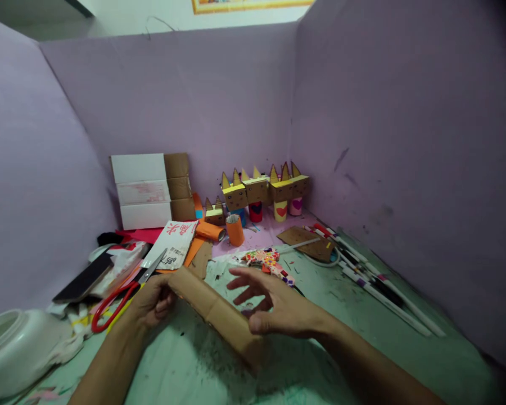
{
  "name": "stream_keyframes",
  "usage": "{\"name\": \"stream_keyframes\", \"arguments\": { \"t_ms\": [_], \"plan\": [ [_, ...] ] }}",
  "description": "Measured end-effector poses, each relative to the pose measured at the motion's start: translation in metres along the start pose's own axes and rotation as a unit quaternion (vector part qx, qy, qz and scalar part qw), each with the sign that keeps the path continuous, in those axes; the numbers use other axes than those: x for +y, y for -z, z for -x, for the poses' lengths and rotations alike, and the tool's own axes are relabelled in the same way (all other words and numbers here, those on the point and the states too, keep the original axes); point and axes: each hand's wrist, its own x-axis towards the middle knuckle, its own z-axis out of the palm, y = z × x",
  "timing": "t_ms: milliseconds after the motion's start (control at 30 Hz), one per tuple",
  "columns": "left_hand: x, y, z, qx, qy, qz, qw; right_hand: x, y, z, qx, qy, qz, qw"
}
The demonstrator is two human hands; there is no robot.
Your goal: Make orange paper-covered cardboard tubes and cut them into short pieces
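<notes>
My left hand [154,304] grips the far left end of a long folded piece of brown cardboard [219,318], its fingers closed round the edge. The strip slants down to the right above the green cloth, and its near end is slightly blurred. Over its right part hovers my right hand [274,306], fingers spread and curved, the thumb close to the cardboard; I cannot tell if it touches. Red-handled scissors [122,301] lie just left of my left hand. Beyond my right hand rests a glue gun with a colourful dotted pattern [263,257].
At the back stand several cardboard cat-like heads [257,190] on coloured tubes, beside an orange tube [235,230]. A folded white-and-brown box [143,194] leans on the purple wall. Markers [383,295] lie right, a white pot-like vessel [23,343] left. Purple walls enclose three sides.
</notes>
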Motion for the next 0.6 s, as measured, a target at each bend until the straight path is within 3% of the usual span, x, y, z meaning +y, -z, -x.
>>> {"name": "stream_keyframes", "arguments": {
  "t_ms": [67, 167, 300, 400, 500, 600],
  "plan": [
    [-0.001, -0.010, 0.005, 0.019, -0.009, -0.007, 1.000, 0.008, -0.009, -0.002, -0.038, -0.046, 0.016, 0.998],
    [-0.001, -0.028, 0.014, 0.019, -0.014, -0.002, 1.000, 0.019, -0.022, -0.005, -0.060, -0.059, -0.021, 0.996],
    [-0.005, -0.049, 0.025, -0.001, -0.064, 0.037, 0.997, 0.022, -0.028, -0.011, -0.032, -0.041, -0.213, 0.976],
    [-0.018, -0.060, 0.029, -0.038, -0.080, 0.001, 0.996, 0.021, -0.027, -0.015, 0.005, -0.012, -0.291, 0.957],
    [-0.034, -0.065, 0.028, -0.111, -0.080, -0.069, 0.988, 0.025, -0.024, -0.018, 0.009, -0.007, -0.272, 0.962],
    [-0.040, -0.066, 0.025, -0.124, -0.105, -0.102, 0.981, 0.030, -0.021, -0.021, 0.030, -0.007, -0.192, 0.981]
  ]
}}
